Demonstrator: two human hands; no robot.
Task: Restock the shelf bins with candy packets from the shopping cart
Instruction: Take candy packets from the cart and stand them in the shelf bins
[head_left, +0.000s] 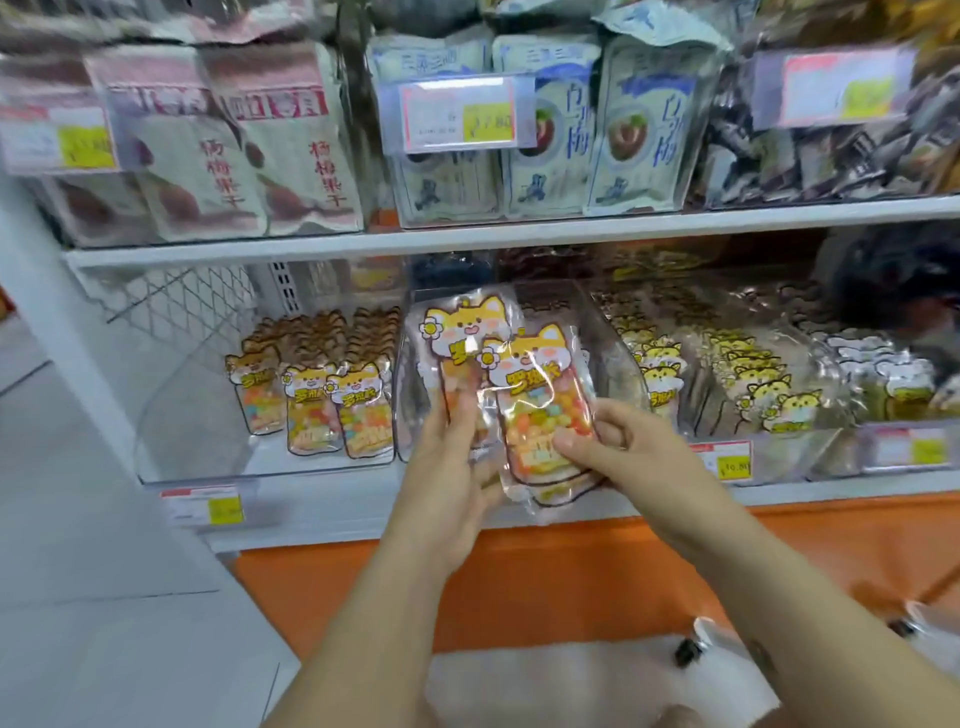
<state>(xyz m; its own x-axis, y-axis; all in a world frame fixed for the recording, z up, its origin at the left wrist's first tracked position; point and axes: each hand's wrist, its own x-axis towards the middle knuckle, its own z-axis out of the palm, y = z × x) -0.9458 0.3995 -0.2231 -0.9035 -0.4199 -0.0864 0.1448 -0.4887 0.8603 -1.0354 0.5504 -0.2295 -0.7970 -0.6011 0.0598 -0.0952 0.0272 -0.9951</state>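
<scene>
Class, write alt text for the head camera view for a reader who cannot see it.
Left hand and right hand hold cat-print candy packets before a clear bin on the lower shelf. Neighbouring bins hold similar packets; bagged snacks stand above.

Holding up clear bins (197, 431) of cat-printed candy packets (311, 415) along the lower shelf (322, 512). Carrying upright snack bags (306, 156) along the upper shelf (571, 227).
</scene>
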